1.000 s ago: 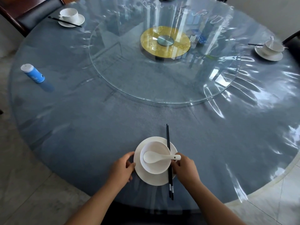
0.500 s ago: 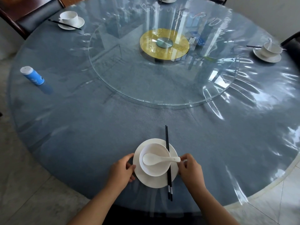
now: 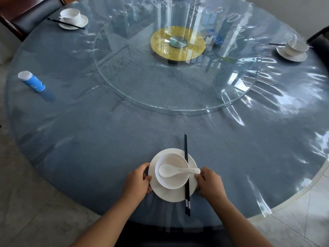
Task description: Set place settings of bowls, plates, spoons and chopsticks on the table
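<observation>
Settings stand at three places round the glass turntable [image 3: 178, 97]: one beyond it to the left [image 3: 73, 19], one to its right [image 3: 292, 50], and one on its near side, between the hands. This near one looks complete to me. The bowl [image 3: 170, 159] sits on the plate [image 3: 173, 196], the spoon [image 3: 178, 171] lies in the bowl, and the chopsticks [image 3: 186, 148] lie over the plate's right part. The left hand [image 3: 137, 182] grips the plate's left rim with curled fingers, and the right hand [image 3: 211, 184] grips the right rim, just under the spoon handle. I judge that only a small adjustment and the release remain here; long stretches of the worktop [image 3: 89, 139] round the turntable have no setting, so more may follow. The chopsticks' long axis runs straight toward the turntable, thin tips nearest it. The spoon lies across them, handle to the right.
</observation>
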